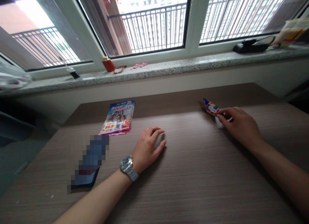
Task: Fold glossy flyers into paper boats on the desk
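Between the thumb and fingers of my right hand is a small folded paper piece, colourfully printed in blue, red and white. It stands at the right side of the brown table, towards the far edge. My left hand rests on the tabletop near the middle, thumb and fingers apart, with nothing in it. A metal watch is on the left wrist. Left of that hand lies a stack of printed flyers, with "89.9" on the top one. A phone, partly blurred out by blocks, lies nearer to me.
The wooden table ends below a speckled stone windowsill. On the sill are a red-orange item with a cord, pink scraps, a small black-and-white object, a black device with a cable and a bag.
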Demonstrator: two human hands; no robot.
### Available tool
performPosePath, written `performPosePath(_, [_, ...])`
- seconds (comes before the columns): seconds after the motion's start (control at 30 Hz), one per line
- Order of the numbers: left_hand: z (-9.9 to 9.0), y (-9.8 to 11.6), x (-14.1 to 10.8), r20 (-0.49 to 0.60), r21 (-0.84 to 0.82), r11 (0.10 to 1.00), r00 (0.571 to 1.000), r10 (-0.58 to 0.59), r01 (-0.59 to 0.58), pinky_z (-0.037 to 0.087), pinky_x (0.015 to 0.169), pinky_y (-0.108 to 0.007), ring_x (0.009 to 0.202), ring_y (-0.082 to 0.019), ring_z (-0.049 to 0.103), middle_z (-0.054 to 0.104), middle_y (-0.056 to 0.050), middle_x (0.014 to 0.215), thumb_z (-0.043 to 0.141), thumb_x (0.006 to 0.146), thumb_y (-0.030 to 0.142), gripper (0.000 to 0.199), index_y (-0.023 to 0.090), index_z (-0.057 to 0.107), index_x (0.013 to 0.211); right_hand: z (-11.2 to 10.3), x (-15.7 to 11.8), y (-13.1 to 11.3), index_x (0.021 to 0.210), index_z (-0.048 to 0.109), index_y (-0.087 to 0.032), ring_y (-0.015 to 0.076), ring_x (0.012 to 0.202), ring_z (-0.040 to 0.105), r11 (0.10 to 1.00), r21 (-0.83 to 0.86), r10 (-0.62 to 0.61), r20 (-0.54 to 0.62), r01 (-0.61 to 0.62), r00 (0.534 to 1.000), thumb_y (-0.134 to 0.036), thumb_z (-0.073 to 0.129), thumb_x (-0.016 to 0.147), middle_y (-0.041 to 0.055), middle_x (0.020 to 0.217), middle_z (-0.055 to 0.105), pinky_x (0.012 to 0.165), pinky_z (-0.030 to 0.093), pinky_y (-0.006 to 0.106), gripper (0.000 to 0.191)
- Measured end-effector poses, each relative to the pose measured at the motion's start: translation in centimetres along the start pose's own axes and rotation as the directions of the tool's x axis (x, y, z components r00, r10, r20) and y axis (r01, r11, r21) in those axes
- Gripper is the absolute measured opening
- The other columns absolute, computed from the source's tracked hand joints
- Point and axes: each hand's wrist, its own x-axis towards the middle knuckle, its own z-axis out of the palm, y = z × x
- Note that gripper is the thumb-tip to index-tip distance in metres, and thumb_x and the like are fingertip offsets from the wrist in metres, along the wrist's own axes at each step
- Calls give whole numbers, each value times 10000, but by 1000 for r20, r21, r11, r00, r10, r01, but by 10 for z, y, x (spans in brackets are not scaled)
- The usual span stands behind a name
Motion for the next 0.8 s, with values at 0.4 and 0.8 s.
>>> performPosePath(0.4, [3, -1, -2, -7, 1, 999, 999, 32, -32, 448, 1050, -479, 1215, -267, 529, 562, -93, 1292, 583, 935, 314, 260, 264, 623, 1187, -8, -18, -62, 970, 622, -229, 223, 719, 578, 962, 233, -167, 101, 140, 981, -398, 529, 947, 42, 798, 570, 690, 458, 366, 194])
performPosePath(0.8, [5, 0, -3, -15, 23, 999, 1000, 26, -26, 449, 1043, -458, 1184, -257, 537, 569, -83, 1274, 603, 922, 326, 266, 256, 627, 1178, 19, -37, -123, 862, 543, -219, 201, 763, 540, 874, 387, -441, 377, 294, 814, -279, 519, 966, 38, 808, 566, 694, 428, 328, 123])
